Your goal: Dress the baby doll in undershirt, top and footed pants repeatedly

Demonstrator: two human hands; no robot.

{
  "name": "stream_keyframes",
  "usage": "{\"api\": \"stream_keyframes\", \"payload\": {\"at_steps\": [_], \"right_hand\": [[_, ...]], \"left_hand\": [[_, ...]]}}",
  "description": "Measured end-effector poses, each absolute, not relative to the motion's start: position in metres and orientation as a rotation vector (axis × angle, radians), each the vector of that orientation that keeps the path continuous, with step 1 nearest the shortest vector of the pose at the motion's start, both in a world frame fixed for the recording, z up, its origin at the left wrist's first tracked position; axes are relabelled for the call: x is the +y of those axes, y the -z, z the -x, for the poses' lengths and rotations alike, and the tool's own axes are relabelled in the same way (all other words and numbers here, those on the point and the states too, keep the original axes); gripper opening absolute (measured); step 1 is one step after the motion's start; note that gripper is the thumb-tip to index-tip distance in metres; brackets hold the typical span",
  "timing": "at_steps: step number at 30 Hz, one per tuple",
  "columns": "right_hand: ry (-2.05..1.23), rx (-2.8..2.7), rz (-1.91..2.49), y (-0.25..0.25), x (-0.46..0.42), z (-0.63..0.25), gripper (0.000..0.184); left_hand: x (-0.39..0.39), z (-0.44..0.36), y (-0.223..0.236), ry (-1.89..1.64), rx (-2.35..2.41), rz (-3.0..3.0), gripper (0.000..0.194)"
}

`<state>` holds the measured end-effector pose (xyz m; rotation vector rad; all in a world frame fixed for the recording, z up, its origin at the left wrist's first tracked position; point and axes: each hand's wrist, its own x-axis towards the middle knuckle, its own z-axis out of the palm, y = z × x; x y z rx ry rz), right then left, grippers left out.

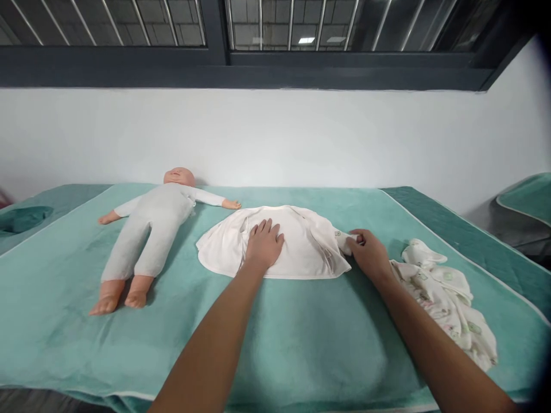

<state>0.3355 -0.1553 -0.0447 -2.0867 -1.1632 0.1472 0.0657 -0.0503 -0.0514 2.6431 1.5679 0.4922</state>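
Note:
A white baby garment point(297, 244) lies spread on the green towel-covered table point(301, 344). My left hand point(263, 244) rests flat on its middle, fingers stretched out. At the garment's right edge my right hand point(369, 252) pinches a fold of the white cloth. A baby doll point(150, 229) in a pale grey suit lies on its back to the left, arms out, apart from both hands.
A crumpled printed cloth point(447, 298) lies at the right, under my right forearm. A white wall runs behind the table, with a dark-framed window above. A dark green pillow point(23, 219) sits at far left, and another green-covered surface point(527, 198) at far right.

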Motion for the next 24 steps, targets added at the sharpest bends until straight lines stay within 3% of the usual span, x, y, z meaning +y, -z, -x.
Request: {"api": "stream_keyframes", "payload": {"at_steps": [5,12,16,24], "right_hand": [[0.016,-0.94,1.828,0.034,-0.118,-0.38,0.035],[0.345,-1.126,1.968,0.063,-0.107,-0.376,0.04],[0.154,-1.511,1.959,0.064,-0.115,-0.358,0.037],[0.084,-1.455,1.632,0.022,-0.122,-0.28,0.035]], "left_hand": [[-0.051,-0.066,0.049,-0.505,1.584,-2.635,0.047],[-0.051,-0.067,0.049,-0.528,1.576,-2.632,0.045],[-0.051,-0.067,0.05,-0.553,1.578,-2.622,0.044],[-0.055,-0.065,0.05,-0.701,1.525,-2.6,0.036]]}}
